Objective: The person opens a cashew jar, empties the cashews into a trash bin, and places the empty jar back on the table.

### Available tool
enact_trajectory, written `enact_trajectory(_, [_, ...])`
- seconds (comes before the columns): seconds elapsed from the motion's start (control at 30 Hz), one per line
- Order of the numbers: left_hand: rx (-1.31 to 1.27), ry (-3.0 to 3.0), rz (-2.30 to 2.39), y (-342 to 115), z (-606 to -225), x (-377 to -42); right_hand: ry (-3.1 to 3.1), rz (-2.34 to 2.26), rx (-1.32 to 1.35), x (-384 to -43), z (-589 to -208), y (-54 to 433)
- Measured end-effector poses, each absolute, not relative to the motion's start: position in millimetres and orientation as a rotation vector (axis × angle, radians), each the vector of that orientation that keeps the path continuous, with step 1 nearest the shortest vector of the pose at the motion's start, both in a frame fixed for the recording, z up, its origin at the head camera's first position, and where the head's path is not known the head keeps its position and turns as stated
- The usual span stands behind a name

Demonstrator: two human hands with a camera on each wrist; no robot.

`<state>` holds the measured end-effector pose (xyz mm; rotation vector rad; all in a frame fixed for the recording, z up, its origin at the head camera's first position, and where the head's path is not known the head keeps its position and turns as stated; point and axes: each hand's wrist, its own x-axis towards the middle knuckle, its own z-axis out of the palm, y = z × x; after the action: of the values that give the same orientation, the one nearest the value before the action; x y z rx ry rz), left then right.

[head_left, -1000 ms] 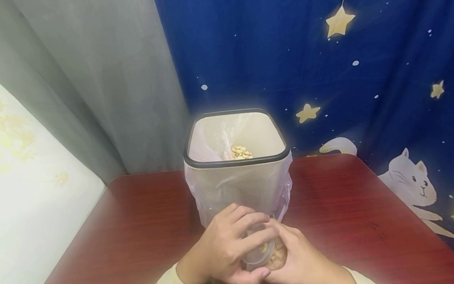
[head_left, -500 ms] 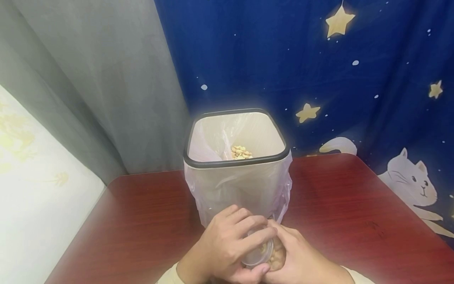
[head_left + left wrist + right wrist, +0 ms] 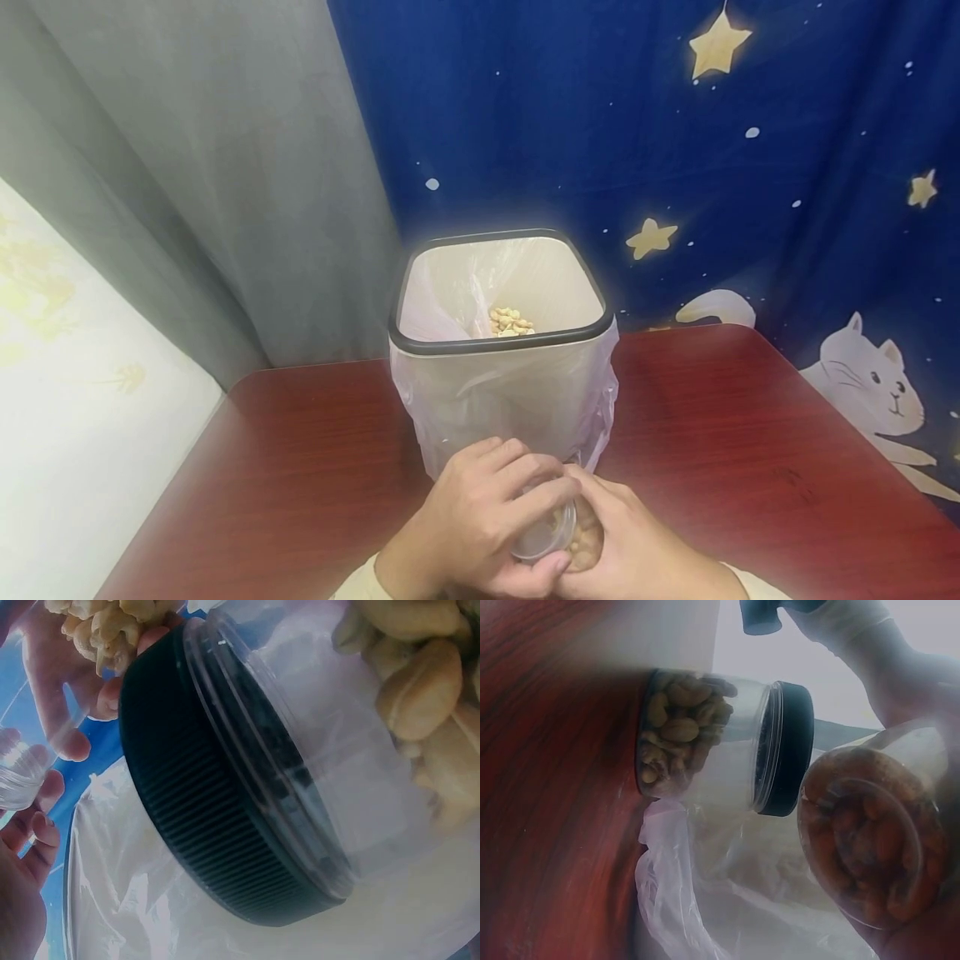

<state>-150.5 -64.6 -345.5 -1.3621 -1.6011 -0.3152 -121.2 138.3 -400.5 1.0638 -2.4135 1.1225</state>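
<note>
Both hands meet at the near middle of the table, around a clear jar of cashews (image 3: 587, 546) tilted over on its side. My right hand (image 3: 637, 533) grips its body, and the round base (image 3: 870, 840) with nuts behind it faces the right wrist view. My left hand (image 3: 476, 517) curls its fingers and thumb around the rim end (image 3: 540, 537); I cannot tell whether a clear lid sits there. Close by, a second jar (image 3: 694, 742), part filled with cashews, stands upright with a dark ribbed lid (image 3: 187, 780). The hands hide it in the head view.
Behind the hands stands a square bin with a dark rim (image 3: 502, 342) and a thin translucent bag (image 3: 600, 400) hanging outside. A pile of cashews (image 3: 512, 322) shows inside it. The table (image 3: 315, 467) is dark red; grey (image 3: 247, 167) and blue star-printed (image 3: 540, 117) curtains hang behind.
My left hand has shifted slightly down and to the left, its fingers turning with the jar's rim end. The right hand stays nearly where it was.
</note>
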Motion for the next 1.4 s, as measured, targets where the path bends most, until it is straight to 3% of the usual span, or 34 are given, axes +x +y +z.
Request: enact_trajectory(1.4, [-1.235,-1.69,-0.365,-71,-342,-152,-2.311,1.148,1.113,-132,-401,138])
